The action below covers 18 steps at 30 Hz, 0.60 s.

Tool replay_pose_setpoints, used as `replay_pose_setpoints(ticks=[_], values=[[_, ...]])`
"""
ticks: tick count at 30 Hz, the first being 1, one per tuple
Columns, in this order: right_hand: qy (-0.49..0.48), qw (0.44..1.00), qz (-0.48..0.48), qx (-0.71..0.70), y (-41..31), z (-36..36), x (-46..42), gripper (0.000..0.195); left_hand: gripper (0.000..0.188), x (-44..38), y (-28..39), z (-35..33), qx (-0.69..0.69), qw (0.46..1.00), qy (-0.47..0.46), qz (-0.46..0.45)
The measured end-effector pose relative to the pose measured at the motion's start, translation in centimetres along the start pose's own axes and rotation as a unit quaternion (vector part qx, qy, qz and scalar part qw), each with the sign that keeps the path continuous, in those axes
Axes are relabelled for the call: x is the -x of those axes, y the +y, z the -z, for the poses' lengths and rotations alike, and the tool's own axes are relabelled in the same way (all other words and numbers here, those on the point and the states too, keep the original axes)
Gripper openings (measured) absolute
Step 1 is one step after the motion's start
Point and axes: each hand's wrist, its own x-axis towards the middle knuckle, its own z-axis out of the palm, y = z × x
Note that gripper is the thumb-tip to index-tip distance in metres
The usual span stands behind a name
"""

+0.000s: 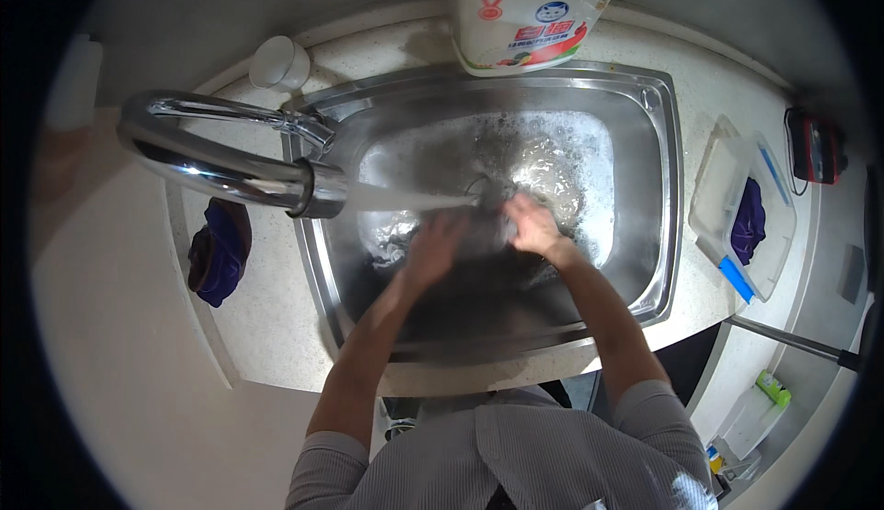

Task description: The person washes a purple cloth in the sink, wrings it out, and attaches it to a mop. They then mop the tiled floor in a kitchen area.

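Observation:
Water runs from the chrome faucet into a stainless steel sink holding sudsy water. My left hand and my right hand are in the sink, on either side of a dark, blurred item under the stream. What that item is cannot be told; it looks like wet cloth. The right fingers touch it. The left hand is blurred by motion, and its grip is unclear. Grey material lies in the water left of the left hand.
A large white detergent jug stands behind the sink, with a white cup at the back left. Purple cloth lies left. On the right are a clear plastic box with purple fabric and a red-black device.

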Motion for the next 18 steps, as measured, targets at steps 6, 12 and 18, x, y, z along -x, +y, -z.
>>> replay_pose_setpoints(ticks=[6,12,18], values=[[0.278,0.943,0.041,-0.179,-11.3,3.9,-0.7,0.034,0.045,0.2,7.2,0.4,0.429,0.878,-0.071,0.201],[0.29,0.946,-0.03,-0.144,-14.4,4.1,-2.7,0.033,0.047,3.7,7.3,-3.4,0.277,0.959,-0.02,0.056],[0.232,0.939,-0.132,-0.215,-4.8,3.1,-6.6,0.032,0.038,4.4,7.8,-1.7,0.483,0.854,0.022,0.189]])
